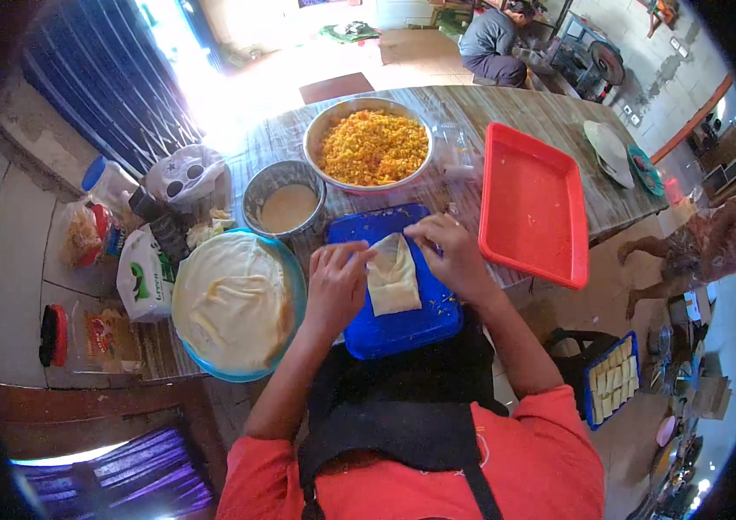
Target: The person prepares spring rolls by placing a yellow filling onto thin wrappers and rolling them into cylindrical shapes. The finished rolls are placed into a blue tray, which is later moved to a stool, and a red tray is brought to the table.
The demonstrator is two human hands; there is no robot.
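A folded sheet of pale dough wrapper lies on an upturned or shallow blue plastic tray before me. My left hand pinches at the wrapper's left edge with thumb and fingers. At its upper right corner is my right hand, fingers bent; whether they grip the dough is hidden. Left of the tray, a stack of round thin wrappers sits on a turquoise plate. Beyond stand a metal bowl of beige batter and a larger bowl heaped with orange-yellow shredded filling.
A red tray lies to the right, overhanging the table. Plastic bags and jars crowd the left side. Folded rolls fill a blue-rimmed tray at lower right. A person crouches beyond the table.
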